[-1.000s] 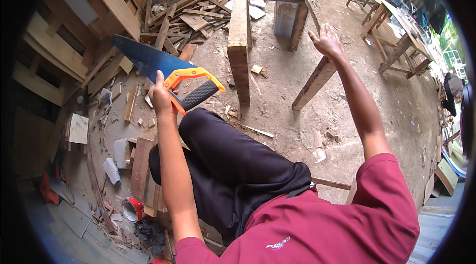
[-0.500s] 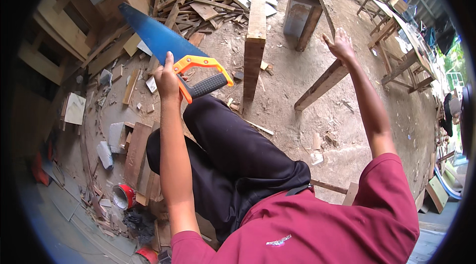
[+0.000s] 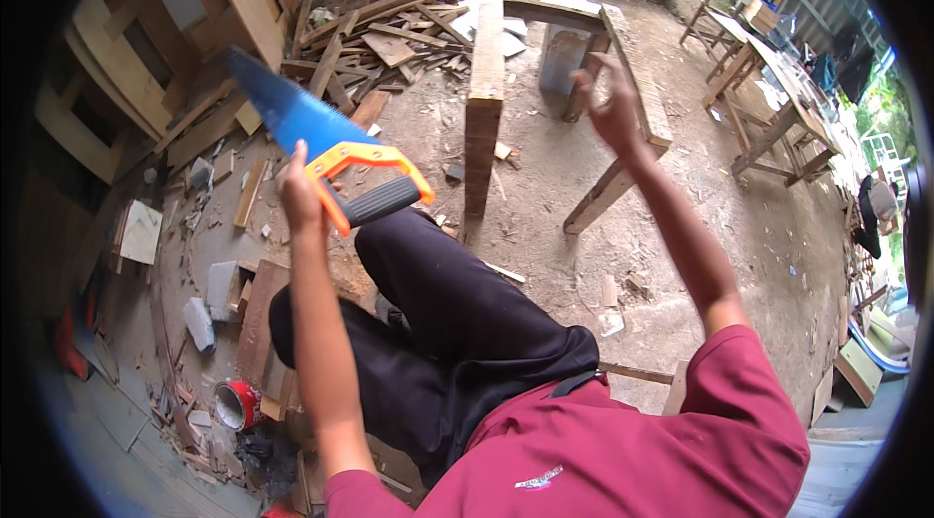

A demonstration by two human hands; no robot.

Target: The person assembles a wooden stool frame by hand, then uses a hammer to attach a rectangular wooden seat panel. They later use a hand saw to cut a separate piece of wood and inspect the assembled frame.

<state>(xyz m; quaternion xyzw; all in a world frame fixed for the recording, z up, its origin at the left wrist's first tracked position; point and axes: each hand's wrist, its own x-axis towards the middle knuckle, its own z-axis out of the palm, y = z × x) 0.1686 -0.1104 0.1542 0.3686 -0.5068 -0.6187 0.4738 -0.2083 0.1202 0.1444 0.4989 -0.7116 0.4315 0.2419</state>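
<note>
Through the head feed, I had the left hand (image 3: 304, 192) closed around the front of the orange handle of the handsaw (image 3: 309, 124), its blue blade angled toward the upper left. The right hand (image 3: 613, 109) was raised by the wooden frame (image 3: 484, 51), half open with fingers loosely curled, apparently empty; I couldn't tell whether it touched the wood. Scrap boards (image 3: 389, 49) lay piled beyond the blade.

- Left hand (image 3: 302, 199) holds a blue-bladed, orange-and-black-handled saw (image 3: 307, 121).
- Right hand (image 3: 615, 114), partly curled, is near a wooden frame (image 3: 484, 61).
- Scrap wood (image 3: 391, 47) lies heaped on the ground (image 3: 530, 202).
</note>
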